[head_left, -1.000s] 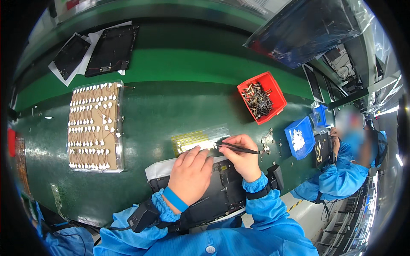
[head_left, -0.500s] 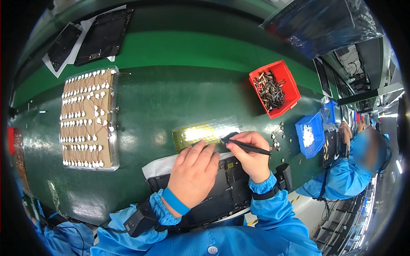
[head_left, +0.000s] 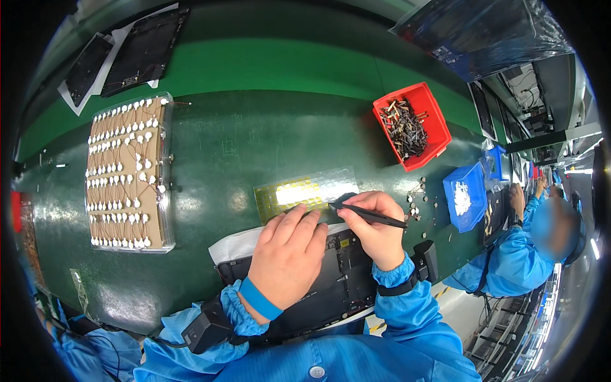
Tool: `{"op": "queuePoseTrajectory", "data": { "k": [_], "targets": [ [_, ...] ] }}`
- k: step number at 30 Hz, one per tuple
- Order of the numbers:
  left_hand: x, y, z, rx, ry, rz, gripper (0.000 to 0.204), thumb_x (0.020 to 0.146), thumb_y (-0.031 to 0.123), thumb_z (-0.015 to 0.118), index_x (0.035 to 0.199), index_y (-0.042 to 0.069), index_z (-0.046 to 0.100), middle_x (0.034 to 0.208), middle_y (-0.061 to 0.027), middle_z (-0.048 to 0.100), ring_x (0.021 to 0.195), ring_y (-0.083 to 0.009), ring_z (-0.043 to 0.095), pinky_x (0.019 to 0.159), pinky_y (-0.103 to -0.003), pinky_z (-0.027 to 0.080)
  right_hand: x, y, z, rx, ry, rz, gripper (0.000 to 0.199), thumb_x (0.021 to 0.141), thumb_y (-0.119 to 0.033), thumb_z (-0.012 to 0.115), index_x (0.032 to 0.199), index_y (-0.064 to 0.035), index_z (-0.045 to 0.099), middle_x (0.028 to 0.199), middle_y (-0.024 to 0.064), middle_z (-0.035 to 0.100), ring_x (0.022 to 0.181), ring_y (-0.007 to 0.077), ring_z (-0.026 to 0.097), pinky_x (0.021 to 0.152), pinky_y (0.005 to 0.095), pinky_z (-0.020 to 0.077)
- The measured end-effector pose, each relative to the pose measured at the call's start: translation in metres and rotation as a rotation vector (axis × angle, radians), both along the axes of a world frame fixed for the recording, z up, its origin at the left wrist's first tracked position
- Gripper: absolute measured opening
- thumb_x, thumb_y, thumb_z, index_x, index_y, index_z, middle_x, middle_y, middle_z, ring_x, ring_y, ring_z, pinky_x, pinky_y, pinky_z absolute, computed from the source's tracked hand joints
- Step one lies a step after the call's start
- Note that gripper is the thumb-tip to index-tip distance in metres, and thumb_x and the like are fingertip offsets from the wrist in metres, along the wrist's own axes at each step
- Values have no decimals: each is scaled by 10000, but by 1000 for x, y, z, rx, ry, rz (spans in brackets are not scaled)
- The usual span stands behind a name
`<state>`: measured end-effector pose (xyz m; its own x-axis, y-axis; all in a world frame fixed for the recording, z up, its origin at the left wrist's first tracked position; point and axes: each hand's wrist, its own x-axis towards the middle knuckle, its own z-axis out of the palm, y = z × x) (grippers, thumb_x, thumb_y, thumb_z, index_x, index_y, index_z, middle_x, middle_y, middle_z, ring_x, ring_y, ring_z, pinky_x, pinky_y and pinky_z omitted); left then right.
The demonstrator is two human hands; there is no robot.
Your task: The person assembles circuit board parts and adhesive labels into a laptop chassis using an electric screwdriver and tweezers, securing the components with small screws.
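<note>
In my right hand [head_left: 380, 230] is a pair of black tweezers [head_left: 377, 219], pinched between thumb and fingers with the tip pointing left. That tip is at the lower edge of a clear sheet [head_left: 270, 201] bearing rows of yellow adhesive pieces; glare whitens much of it. My left hand [head_left: 287, 260] lies palm down, fingers stretched out, with the fingertips at the sheet's near edge. Under both hands is a black flat device panel [head_left: 336, 272] with internal parts showing, resting on white wrapping [head_left: 224, 247]. Whether anything is at the tweezer tip is too small to tell.
On the left stands a clear tray [head_left: 167, 223] of white round parts with wires. A red bin [head_left: 439, 130] holds small dark parts, a blue bin [head_left: 474, 216] white ones. Small round pieces [head_left: 415, 202] lie between. A co-worker [head_left: 509, 258] sits at the right.
The view has shifted slightly, so the tray and bins appear a little displaced. My right hand keeps the tweezers at nearly the same spot; my left hand stays by the sheet.
</note>
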<state>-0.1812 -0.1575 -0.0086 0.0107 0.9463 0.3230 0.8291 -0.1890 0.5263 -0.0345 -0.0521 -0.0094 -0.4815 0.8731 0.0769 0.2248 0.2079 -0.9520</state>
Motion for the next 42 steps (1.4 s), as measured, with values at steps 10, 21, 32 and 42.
{"op": "queuePoseTrajectory", "data": {
  "k": [10,21,32,42],
  "targets": [
    [-2,0,2,25,-76,10,435,599,96,693,1012,39,569,1117,-119,518,1097,-316,465,903,-431,395,8,-22,22,-144,272,-138,198,693,108,667,735,7,502,821,144,608,731,178,609,657,276,516],
    [-10,-2,2,95,-169,53,195,568,1,681,748,28,612,983,-121,527,1067,-379,466,871,-430,424,14,-45,11,-263,88,-146,159,696,51,684,746,19,536,770,119,614,668,160,614,616,260,510],
    [-11,-2,1,96,-188,59,169,584,-37,645,741,16,613,948,-120,535,1042,-375,483,858,-422,434,12,-47,12,-289,97,-180,168,683,12,728,738,6,569,748,93,637,662,121,591,602,237,479],
    [-8,-1,2,109,-172,-28,175,581,-17,620,743,41,652,939,-105,545,1062,-361,481,848,-409,450,9,-46,14,-292,114,-166,153,704,43,694,743,15,549,735,99,631,661,137,613,598,240,495]
  ]
}}
